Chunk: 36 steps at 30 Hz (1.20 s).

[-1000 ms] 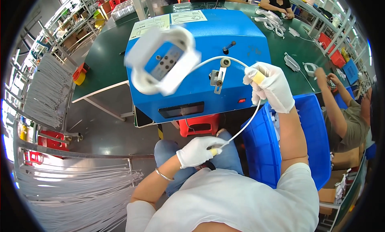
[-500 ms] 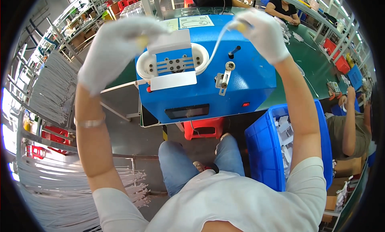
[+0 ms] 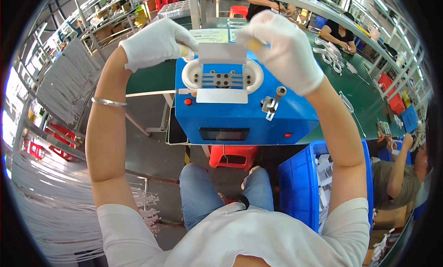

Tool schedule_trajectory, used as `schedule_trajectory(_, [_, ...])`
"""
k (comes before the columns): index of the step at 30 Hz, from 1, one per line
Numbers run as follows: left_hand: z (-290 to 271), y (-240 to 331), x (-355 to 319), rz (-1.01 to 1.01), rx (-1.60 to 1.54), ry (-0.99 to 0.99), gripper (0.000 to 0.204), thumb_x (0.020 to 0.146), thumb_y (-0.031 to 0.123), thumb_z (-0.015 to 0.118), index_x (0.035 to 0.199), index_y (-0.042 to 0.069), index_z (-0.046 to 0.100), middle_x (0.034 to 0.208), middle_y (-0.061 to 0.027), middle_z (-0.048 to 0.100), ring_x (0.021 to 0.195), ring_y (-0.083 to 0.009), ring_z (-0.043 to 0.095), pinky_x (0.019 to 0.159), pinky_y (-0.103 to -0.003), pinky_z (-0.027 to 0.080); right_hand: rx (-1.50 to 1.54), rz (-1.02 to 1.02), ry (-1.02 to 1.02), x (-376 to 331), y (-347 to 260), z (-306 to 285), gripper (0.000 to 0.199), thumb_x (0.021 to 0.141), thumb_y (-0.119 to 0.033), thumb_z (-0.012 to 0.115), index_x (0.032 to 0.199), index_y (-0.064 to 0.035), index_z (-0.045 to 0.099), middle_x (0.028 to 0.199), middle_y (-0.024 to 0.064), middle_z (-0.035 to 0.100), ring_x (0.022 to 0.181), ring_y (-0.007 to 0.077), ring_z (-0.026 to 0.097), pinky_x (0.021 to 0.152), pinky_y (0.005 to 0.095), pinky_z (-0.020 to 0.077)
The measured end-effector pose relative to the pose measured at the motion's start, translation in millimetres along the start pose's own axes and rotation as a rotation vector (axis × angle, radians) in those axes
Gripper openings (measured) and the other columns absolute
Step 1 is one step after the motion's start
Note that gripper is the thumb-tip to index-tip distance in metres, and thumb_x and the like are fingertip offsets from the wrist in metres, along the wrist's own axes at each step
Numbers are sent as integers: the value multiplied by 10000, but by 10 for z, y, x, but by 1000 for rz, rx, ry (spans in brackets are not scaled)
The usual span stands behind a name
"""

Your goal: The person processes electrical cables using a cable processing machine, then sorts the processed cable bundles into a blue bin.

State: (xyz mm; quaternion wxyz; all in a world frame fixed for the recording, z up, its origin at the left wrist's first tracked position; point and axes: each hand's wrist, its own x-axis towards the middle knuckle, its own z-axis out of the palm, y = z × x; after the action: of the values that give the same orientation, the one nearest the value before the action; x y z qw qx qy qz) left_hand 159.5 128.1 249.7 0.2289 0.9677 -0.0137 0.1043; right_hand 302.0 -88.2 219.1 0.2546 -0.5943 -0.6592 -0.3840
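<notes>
A blue machine [image 3: 258, 121] stands on the table before me. On its top, white cable [image 3: 257, 75] lies in an oval coil around a slotted metal holder [image 3: 221, 80], with a white plate [image 3: 222, 96] in front and another white plate [image 3: 224, 52] behind. My left hand [image 3: 157, 44], in a white glove with a yellow fingertip, is pinched closed at the coil's upper left; what it grips is hidden. My right hand [image 3: 288, 55], gloved likewise, is curled closed at the coil's upper right, on the cable that ran to it; the glove hides the strand.
A blue bin [image 3: 297, 188] with white pieces stands by my right leg. Racks of white cables [image 3: 69, 211] are at my left. A red stool [image 3: 233, 156] stands under the machine. Looped white cables [image 3: 330, 55] lie on the green table [image 3: 318, 124]. Other people sit around it.
My right hand has moved left and down, closer to the coil. My left hand has come down beside the coil's left end. The cable strand to my right hand no longer shows.
</notes>
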Motion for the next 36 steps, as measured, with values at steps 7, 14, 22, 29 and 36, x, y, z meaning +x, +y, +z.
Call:
schedule_trajectory(7, [258,7,-205,50,316,211,177,762,92,610,898,65,721,857,-145,676,809,-289,630,785,-337,496,-213,-5,-287,-85,-198,235,155,666,-62,666,814,-105,644,796,68,580,749,249,604,628,321,506])
schedule_trajectory(14, [760,7,-161,227,227,539,154,773,142,627,893,87,707,881,-113,645,819,-288,615,738,-373,508,83,323,-504,81,-126,177,156,760,-124,648,901,-57,647,825,117,618,766,258,621,702,337,516])
schedule_trajectory(22, [828,-75,-91,345,282,674,139,718,9,627,841,44,683,832,-93,627,793,-262,588,723,-338,490,803,720,-225,-62,50,452,309,933,-295,544,1020,-22,659,908,78,657,815,122,590,752,278,502])
schedule_trajectory(29, [829,-64,-16,326,331,887,240,719,15,635,953,59,617,844,-109,641,832,-300,609,744,-372,493,532,555,-334,2,-182,335,156,854,-116,639,967,-12,661,834,41,623,771,101,566,723,229,484])
schedule_trajectory(36, [853,-137,-54,183,98,504,194,783,50,613,973,56,575,774,-134,648,654,-260,642,599,-337,530,350,208,-192,0,-126,353,137,788,13,627,921,-13,651,829,69,597,739,144,571,682,248,472])
